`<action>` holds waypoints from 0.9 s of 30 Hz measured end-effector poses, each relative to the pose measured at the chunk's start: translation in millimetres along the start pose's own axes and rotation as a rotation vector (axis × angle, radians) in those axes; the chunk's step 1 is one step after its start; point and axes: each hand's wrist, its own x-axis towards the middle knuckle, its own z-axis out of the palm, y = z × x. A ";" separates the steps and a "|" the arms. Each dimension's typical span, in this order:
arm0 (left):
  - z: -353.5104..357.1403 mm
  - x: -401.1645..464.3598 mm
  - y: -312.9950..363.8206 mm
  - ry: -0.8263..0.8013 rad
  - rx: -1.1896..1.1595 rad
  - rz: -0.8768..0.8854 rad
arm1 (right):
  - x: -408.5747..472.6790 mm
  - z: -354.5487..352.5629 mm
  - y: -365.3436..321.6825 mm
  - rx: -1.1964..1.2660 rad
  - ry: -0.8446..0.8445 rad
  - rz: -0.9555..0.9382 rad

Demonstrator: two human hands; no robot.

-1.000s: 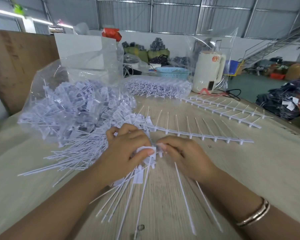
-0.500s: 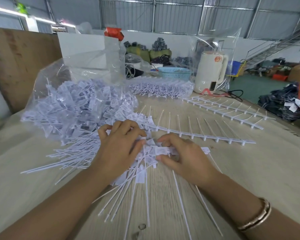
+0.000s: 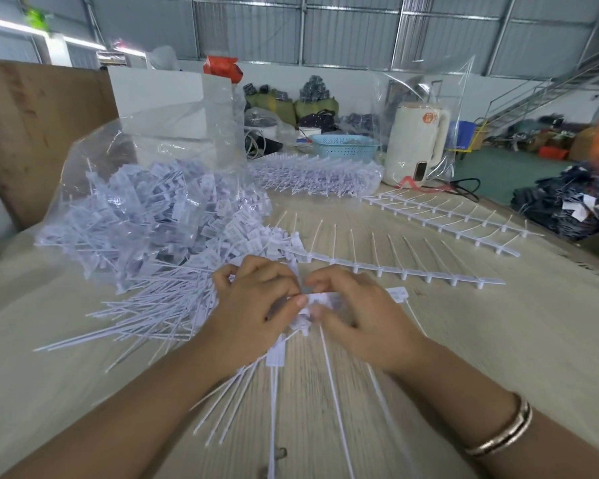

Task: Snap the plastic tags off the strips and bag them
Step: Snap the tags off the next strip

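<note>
At the far left a clear plastic bag lies slumped on the counter, already heaped with loose white tags, and a drift of their thin tails spills out of its mouth toward the person. Just right of that pile the left hand has its grip curled round a bunch of detached tags, whose tails fan out below the wrist, while its thumb presses against the strip being worked. The right hand meets it at the middle, fingers curled and pinching the same strip from the other side. To do this step well, the person would probably keep both thumbs close against the joint so the tag bends sharply and snaps clean rather than twisting, and hold the gathered bunch firmly so it does not scatter. Farther right, a spent strip with bare stubs lies across the counter, more spent strips lie beyond it, and a packed bundle of full strips waits behind, so much work likely remains.
</note>
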 end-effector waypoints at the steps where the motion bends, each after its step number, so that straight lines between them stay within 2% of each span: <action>1: -0.4 0.2 -2.2 0.004 0.010 -0.008 | -0.6 -3.9 4.1 0.025 0.002 0.010; 5: -1.4 -1.0 -8.2 0.007 0.033 -0.011 | -2.8 -7.6 12.4 -0.098 -0.091 0.027; 13: -0.4 -3.2 -7.2 -0.034 0.044 0.009 | -1.0 1.8 9.3 -0.193 0.007 0.023; 21: -3.3 -1.2 -6.4 -0.003 0.051 0.069 | 0.2 1.5 12.4 -0.111 -0.036 0.069; 27: -7.2 0.4 -6.1 -0.045 0.124 0.142 | -1.7 0.7 14.1 0.050 -0.108 0.111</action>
